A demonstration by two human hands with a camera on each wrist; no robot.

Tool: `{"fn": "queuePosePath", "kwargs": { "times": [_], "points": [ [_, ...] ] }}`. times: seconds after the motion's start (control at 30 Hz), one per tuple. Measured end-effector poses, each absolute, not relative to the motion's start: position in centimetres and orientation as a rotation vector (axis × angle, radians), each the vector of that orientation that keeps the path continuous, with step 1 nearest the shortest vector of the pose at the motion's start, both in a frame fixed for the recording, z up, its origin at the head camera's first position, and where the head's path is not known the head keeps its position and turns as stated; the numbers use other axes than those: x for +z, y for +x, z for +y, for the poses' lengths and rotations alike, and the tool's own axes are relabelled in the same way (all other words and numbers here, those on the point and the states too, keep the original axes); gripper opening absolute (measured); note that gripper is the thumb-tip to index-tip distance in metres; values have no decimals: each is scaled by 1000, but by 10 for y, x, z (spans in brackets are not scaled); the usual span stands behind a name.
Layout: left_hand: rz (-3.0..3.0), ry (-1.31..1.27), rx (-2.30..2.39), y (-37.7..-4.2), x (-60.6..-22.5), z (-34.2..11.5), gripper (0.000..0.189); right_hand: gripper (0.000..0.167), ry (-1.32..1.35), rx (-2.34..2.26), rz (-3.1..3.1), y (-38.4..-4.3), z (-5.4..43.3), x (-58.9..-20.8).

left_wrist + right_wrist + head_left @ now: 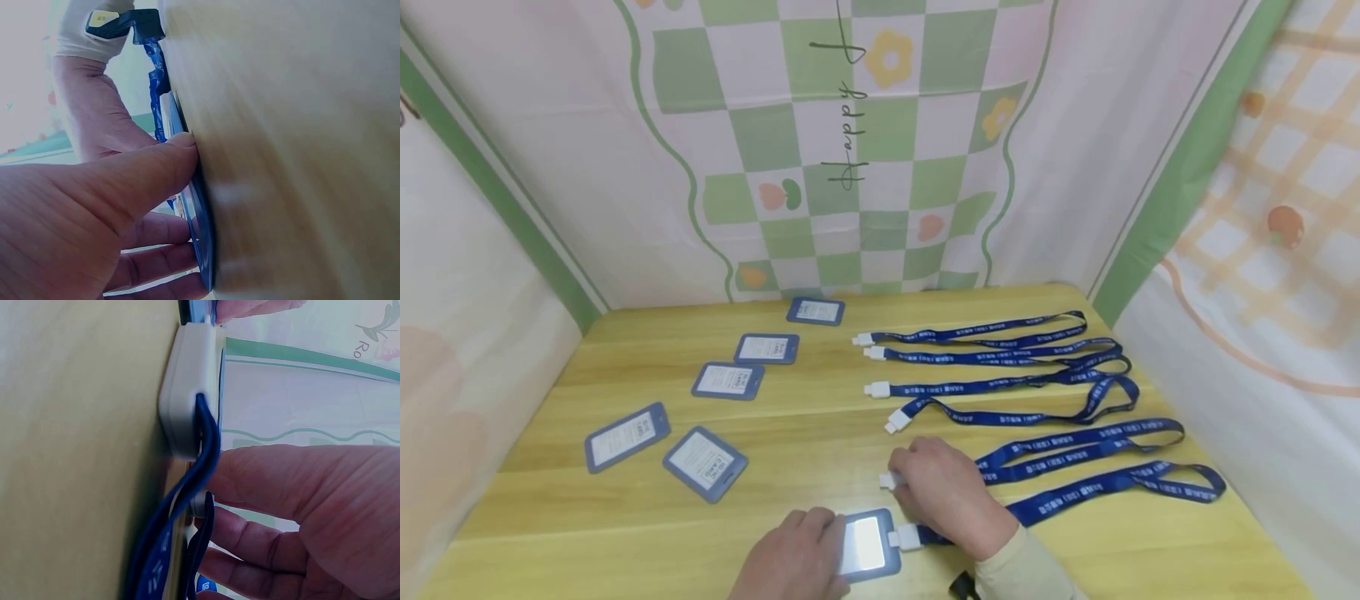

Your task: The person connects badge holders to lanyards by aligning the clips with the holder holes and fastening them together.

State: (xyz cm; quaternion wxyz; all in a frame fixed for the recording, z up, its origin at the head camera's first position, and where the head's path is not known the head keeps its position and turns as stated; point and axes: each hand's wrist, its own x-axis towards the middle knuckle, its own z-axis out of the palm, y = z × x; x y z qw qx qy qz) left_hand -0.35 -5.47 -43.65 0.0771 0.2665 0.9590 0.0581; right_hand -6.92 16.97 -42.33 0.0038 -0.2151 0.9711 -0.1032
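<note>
My left hand (793,557) grips a blue card holder (891,546) at the table's front, its thumb (181,140) on one edge and fingertips on the other. A white clip (909,537) joins this holder to a navy lanyard (1060,497) with white print, which runs off to the right. With thumb and forefinger, my right hand (946,492) pinches the white clip (889,481) of a second navy lanyard (1037,467), just behind the first. The right wrist view shows this small clip (200,504) between the fingertips, behind the joined lanyard's larger clip (187,387).
Several blue card holders (705,464) lie on the left and back of the wooden table (805,433). More navy lanyards (977,360) with white clips lie in rows at the right. A patterned curtain (865,150) hangs behind the table. A black object (964,586) is at the right wrist.
</note>
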Motion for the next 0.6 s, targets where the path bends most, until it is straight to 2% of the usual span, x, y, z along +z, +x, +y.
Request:
{"fn": "queuePosePath", "kwargs": {
  "times": [0.6],
  "points": [
    [2875, 777, 195, -3, -437, -54, 63, 13, -673, -321, 3037, -70, 170, -423]
  ]
}}
